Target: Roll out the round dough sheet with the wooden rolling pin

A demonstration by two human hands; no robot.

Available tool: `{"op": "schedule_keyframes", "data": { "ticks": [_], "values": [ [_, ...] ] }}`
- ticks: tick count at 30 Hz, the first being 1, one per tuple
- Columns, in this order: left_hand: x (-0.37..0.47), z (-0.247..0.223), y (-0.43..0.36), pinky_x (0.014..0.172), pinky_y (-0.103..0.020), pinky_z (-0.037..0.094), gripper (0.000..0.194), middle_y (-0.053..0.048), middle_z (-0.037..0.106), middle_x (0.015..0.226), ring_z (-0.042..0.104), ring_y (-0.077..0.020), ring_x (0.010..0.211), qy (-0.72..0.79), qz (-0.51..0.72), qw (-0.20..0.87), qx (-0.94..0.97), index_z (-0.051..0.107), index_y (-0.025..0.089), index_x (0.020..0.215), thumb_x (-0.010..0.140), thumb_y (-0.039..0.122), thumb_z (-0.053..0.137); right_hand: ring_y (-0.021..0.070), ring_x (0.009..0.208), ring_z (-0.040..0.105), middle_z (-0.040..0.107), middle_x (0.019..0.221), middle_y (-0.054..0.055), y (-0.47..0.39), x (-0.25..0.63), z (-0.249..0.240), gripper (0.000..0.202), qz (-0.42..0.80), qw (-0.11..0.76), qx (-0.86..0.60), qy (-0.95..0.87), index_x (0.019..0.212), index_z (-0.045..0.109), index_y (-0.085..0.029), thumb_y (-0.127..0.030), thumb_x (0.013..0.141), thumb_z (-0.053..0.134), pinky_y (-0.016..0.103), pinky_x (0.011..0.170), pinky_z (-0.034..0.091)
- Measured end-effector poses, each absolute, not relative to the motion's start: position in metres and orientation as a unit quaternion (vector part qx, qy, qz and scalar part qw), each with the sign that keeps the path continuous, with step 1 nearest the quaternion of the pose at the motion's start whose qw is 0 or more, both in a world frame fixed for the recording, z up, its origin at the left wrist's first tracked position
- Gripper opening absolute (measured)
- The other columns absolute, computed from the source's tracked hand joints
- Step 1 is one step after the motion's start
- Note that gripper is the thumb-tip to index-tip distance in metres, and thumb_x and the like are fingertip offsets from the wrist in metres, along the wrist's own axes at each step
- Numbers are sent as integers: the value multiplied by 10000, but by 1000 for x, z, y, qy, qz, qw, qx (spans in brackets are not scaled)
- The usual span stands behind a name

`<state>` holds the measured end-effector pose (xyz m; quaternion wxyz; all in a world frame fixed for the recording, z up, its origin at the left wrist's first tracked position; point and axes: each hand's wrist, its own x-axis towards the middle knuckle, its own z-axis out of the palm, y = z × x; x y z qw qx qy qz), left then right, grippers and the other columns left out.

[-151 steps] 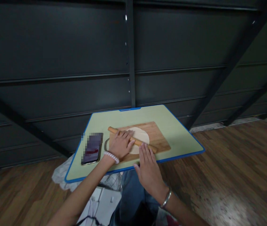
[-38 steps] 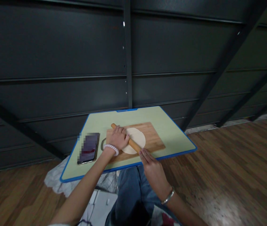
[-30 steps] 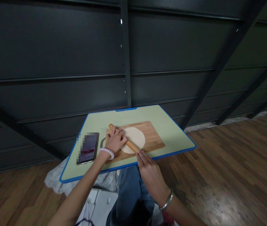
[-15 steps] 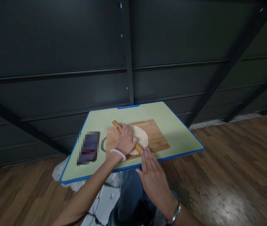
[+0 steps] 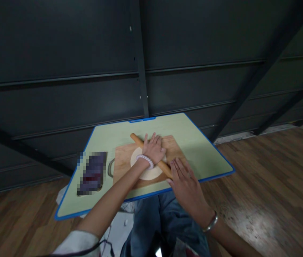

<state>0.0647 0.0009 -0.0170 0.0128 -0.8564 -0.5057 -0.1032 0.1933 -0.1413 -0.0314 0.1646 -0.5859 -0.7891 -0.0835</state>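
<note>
Compared with half a second ago, the rolling pin [image 5: 164, 168] and the left hand [image 5: 154, 151] have shifted rightward across the dough [image 5: 151, 174], baring more of its left side. Nearest are blue jeans [image 5: 148, 217] under the desk's edge. The right hand [image 5: 186, 184], a silver bangle [image 5: 211, 222] at its wrist, lies flat, fingers together, on the pin's near end. The left hand, palm down with fingers spread, presses its middle. The smooth, tan pin slants over a thin, pale, roundish sheet of dough on a wooden board [image 5: 122, 157], its far end jutting past the board. The yellow-green, blue-edged desk [image 5: 108, 135] also holds a pixelated phone [image 5: 92, 173], left. Beyond are wood-look floor [image 5: 261, 185] and a dark panelled wall [image 5: 194, 35].
</note>
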Motion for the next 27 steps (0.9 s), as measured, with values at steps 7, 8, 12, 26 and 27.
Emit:
{"op": "schedule_keyframes", "data": {
  "ticks": [7, 8, 12, 26, 27],
  "values": [
    [95, -7, 23, 1135, -507, 165, 477, -138, 484, 1386, 344, -238, 1343, -482, -80, -25, -872, 470, 89, 1279, 861, 301, 385, 242, 1325, 384, 493, 1375, 158, -118, 210, -22, 416, -92, 147, -591, -788, 1299, 518, -58, -222, 955, 351, 464, 1119, 244],
    [99, -7, 25, 1134, -490, 179, 450, -137, 508, 1361, 373, -233, 1322, -466, -82, -21, -881, 486, 90, 1256, 864, 290, 388, 241, 1321, 390, 488, 1378, 161, -116, 211, -22, 424, -93, 144, -595, -786, 1310, 504, -49, -213, 955, 342, 464, 1116, 250],
    [110, -9, 30, 1131, -475, 189, 407, -121, 516, 1354, 392, -217, 1307, -421, -88, -11, -903, 483, 109, 1253, 918, 289, 338, 235, 1307, 413, 517, 1358, 141, -113, 214, -23, 408, -97, 147, -599, -781, 1286, 535, -80, -201, 955, 329, 464, 1111, 270],
    [33, -20, -28, 1120, -396, 244, 479, -92, 432, 1440, 352, -189, 1347, -396, -127, 18, -909, 412, 119, 1376, 925, 237, 305, 281, 1225, 506, 520, 1322, 238, -160, 149, -39, 544, -159, 147, -578, -786, 1293, 487, -3, 42, 762, 374, 386, 999, 464],
    [30, -20, -31, 1110, -396, 262, 485, -103, 429, 1441, 351, -196, 1348, -402, -123, 18, -907, 410, 107, 1376, 918, 233, 314, 277, 1207, 525, 530, 1313, 235, -161, 147, -36, 540, -160, 134, -579, -789, 1287, 494, -13, 44, 762, 379, 374, 979, 480]
  ]
}}
